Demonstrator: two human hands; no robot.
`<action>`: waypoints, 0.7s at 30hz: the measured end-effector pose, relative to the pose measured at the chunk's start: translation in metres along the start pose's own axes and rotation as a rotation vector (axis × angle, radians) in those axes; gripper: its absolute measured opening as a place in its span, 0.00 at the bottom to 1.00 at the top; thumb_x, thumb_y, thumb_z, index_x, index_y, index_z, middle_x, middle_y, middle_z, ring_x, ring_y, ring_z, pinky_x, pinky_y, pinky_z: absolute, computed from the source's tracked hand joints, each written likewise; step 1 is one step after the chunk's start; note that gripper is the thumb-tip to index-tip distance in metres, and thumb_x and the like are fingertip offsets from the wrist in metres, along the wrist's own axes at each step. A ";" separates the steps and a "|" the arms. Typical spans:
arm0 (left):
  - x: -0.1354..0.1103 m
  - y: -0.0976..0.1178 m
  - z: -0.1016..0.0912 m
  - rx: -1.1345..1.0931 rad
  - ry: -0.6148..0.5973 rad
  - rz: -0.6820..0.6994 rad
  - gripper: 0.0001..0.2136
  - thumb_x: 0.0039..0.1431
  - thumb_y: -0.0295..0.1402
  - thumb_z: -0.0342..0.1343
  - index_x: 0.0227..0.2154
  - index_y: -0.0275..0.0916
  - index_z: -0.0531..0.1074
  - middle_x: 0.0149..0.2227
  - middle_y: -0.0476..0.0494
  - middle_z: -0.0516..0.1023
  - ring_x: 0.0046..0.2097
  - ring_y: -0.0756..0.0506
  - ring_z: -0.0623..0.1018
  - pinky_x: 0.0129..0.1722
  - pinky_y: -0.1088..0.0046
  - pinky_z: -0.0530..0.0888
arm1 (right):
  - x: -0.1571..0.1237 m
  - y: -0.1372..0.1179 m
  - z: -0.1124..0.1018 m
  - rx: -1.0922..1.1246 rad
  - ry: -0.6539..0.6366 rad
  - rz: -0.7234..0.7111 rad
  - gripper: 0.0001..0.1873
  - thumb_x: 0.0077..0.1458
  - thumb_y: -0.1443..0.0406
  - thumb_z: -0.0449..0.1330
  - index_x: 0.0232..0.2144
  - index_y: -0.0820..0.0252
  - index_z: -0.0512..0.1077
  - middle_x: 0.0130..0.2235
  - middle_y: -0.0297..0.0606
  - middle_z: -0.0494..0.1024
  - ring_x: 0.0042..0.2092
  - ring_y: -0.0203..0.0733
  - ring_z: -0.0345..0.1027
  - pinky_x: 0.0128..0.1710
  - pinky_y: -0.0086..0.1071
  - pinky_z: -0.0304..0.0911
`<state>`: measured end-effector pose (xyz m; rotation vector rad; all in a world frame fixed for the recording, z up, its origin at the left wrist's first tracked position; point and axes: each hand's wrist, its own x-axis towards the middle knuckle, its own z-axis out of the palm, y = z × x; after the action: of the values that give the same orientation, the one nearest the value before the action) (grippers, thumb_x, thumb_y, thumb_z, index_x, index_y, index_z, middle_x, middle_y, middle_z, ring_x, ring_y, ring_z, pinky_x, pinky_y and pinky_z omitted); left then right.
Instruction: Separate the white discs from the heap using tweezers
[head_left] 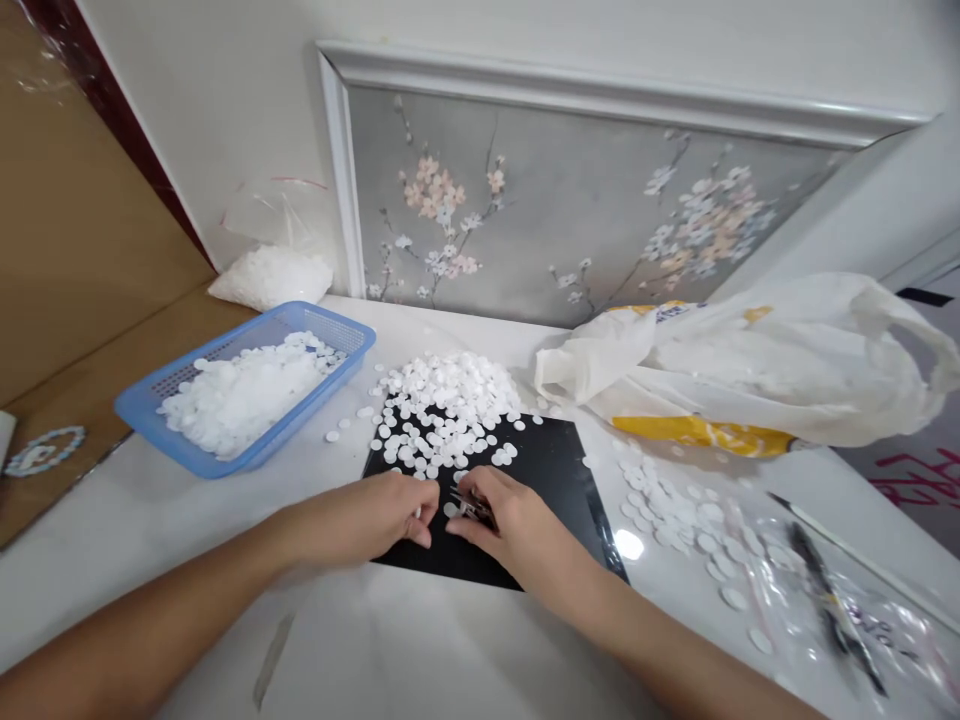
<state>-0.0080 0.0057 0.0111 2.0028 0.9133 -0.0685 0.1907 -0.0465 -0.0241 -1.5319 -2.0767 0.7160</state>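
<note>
My left hand (401,515) is closed in a pinch over the black sheet (551,480). A bit of white shows at its fingertips, too small to name. Close beside it, my right hand (502,510) is closed around a small metal tool (472,507) with thin pointed tips, its body mostly hidden by the fingers. Those tips point toward my left hand, and a white disc (450,509) is by them. Just beyond both hands, a heap of small round white discs (457,390) spreads over the back of the sheet and onto the white table (337,620).
At the left, a blue plastic basket (247,463) holds many white discs, with a clear bag (277,270) of white pieces behind it. A white and yellow plastic bag (735,360) lies at the right, near loose discs (667,510), a pen (832,600) and clear bags. A framed flower picture (540,200) leans behind.
</note>
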 end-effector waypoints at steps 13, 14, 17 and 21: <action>0.016 0.006 0.007 -1.045 0.318 -0.168 0.06 0.50 0.31 0.55 0.29 0.32 0.72 0.23 0.48 0.71 0.21 0.57 0.64 0.16 0.82 0.49 | 0.008 -0.003 0.002 -0.084 0.062 -0.042 0.07 0.47 0.76 0.57 0.25 0.60 0.67 0.25 0.30 0.67 0.24 0.32 0.60 0.25 0.26 0.57; 0.017 0.006 0.010 -1.060 0.312 -0.172 0.07 0.52 0.32 0.54 0.29 0.32 0.72 0.23 0.47 0.71 0.20 0.56 0.65 0.15 0.82 0.48 | 0.009 -0.006 -0.002 -0.051 0.069 -0.039 0.06 0.48 0.74 0.57 0.25 0.60 0.66 0.23 0.28 0.66 0.23 0.32 0.59 0.24 0.25 0.57; 0.021 0.008 0.019 -1.132 0.279 -0.196 0.13 0.56 0.38 0.50 0.25 0.34 0.69 0.20 0.46 0.71 0.19 0.54 0.66 0.14 0.81 0.47 | 0.015 -0.023 -0.013 0.131 0.092 -0.020 0.05 0.49 0.71 0.57 0.24 0.59 0.67 0.21 0.26 0.65 0.23 0.31 0.59 0.23 0.24 0.56; 0.022 0.007 0.023 -1.242 0.253 -0.211 0.15 0.59 0.42 0.45 0.23 0.36 0.65 0.17 0.48 0.67 0.18 0.54 0.66 0.13 0.82 0.48 | 0.025 -0.042 -0.025 0.257 -0.005 -0.152 0.04 0.51 0.70 0.58 0.26 0.58 0.70 0.28 0.31 0.73 0.28 0.33 0.66 0.29 0.25 0.60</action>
<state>0.0193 -0.0011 -0.0060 0.7630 0.9603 0.5239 0.1694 -0.0292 0.0234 -1.2206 -1.9897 0.8896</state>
